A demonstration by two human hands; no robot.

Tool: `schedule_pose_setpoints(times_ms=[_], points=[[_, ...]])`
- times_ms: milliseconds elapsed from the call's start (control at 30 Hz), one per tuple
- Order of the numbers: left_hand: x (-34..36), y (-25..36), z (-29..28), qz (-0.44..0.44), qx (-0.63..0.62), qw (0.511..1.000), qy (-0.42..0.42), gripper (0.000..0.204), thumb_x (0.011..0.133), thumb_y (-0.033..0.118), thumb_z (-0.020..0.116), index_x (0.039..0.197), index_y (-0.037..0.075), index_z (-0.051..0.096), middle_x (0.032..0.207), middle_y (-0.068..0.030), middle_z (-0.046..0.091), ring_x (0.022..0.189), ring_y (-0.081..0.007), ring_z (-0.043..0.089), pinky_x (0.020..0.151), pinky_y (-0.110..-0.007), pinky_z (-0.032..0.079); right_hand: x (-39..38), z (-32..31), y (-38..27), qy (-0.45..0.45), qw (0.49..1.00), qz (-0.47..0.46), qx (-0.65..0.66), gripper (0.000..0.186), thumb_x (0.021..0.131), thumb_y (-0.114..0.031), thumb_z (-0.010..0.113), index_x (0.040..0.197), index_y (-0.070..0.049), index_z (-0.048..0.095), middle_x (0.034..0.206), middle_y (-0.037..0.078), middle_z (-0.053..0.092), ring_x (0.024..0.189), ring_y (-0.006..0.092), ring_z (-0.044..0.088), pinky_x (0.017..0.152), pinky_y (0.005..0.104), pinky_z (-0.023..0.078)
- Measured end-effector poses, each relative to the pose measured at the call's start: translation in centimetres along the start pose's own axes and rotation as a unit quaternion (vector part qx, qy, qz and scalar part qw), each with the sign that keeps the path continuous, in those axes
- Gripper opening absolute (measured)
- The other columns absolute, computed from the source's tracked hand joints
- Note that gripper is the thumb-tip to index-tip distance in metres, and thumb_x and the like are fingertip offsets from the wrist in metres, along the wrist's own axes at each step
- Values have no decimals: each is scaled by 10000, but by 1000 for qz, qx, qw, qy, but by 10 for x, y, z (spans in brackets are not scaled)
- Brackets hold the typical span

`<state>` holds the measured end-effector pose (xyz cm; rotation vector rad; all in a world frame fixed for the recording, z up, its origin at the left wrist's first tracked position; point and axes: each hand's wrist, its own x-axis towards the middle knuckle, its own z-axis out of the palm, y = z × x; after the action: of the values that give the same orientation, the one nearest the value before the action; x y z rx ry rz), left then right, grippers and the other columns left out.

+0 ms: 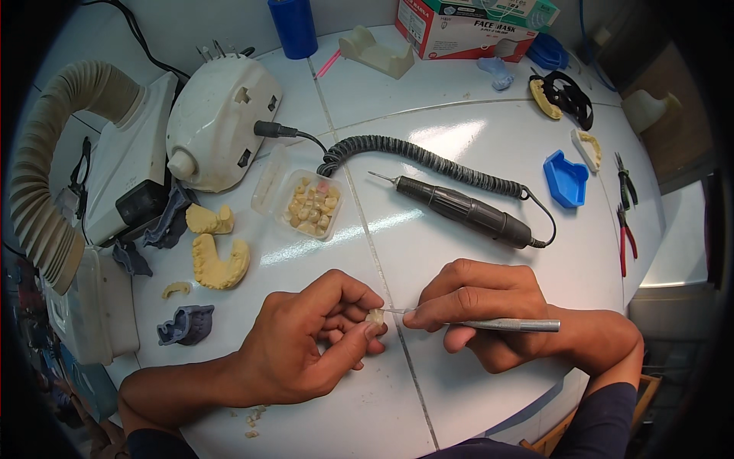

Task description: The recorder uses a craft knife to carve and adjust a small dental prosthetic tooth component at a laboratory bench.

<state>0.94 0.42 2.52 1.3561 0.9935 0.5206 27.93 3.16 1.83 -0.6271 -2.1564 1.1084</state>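
Between the thumb and fingers of my left hand (310,336) is a small cream-coloured tooth-like piece (375,317). My right hand (485,310) grips a slim metal carving tool (516,325) like a pen, its silvery handle pointing right. The thin tip of this tool reaches left to the piece and seems to touch it; the exact contact is too small to tell. Both hands are above the white tiled table, near its front edge. A few pale crumbs (254,419) lie beside my left forearm.
Beyond my hands lie a dark rotary handpiece (462,210) with a coiled cord and an open box (312,205) of tooth-like pieces. Yellow dental casts (220,262), a white control unit (222,126) and a ribbed hose (38,180) stand left. Pliers (625,241) and a blue tray (566,178) lie right.
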Motion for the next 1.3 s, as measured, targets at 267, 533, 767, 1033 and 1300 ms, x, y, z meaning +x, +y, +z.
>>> schedule_pose_setpoints(times_ms=[267,533,767,1033,1300], points=[[0,0,-1,8,8,1000,-6,188,1024,-9,609,1186,-95,569,1031,-169,754,948,-173,796,699,-224,635,-1,0,1,-1,1000,16,12,238,982,-231,755,1129,-46,783,949,93,723,794,206,723,646,324,559],[-1,-2,-1,5,5,1000,-8,187,1027,-3,610,1184,-94,565,1037,-171,753,946,-173,796,694,-224,636,0,-1,-1,-2,1000,13,16,358,1067,-323,635,1069,13,759,962,132,738,803,220,739,656,307,588],[0,0,-1,9,12,1000,-12,189,1030,5,620,1185,-89,566,1027,-164,750,943,-169,796,696,-223,637,1,0,0,-7,1000,1,11,381,1068,-338,633,1078,21,761,942,128,737,788,206,740,658,300,592],[0,0,-3,12,30,999,-24,213,1044,3,624,1209,-98,534,1060,-191,764,960,-204,794,707,-242,657,-1,2,0,13,999,24,23,223,996,-219,739,1108,-30,779,909,103,725,775,216,726,631,321,558],[0,-1,-3,19,39,999,-27,221,1037,-5,632,1211,-98,532,1060,-187,762,955,-203,794,705,-238,656,-1,2,2,12,1000,5,16,240,981,-225,752,1119,-31,778,908,102,724,774,220,726,633,324,559]])
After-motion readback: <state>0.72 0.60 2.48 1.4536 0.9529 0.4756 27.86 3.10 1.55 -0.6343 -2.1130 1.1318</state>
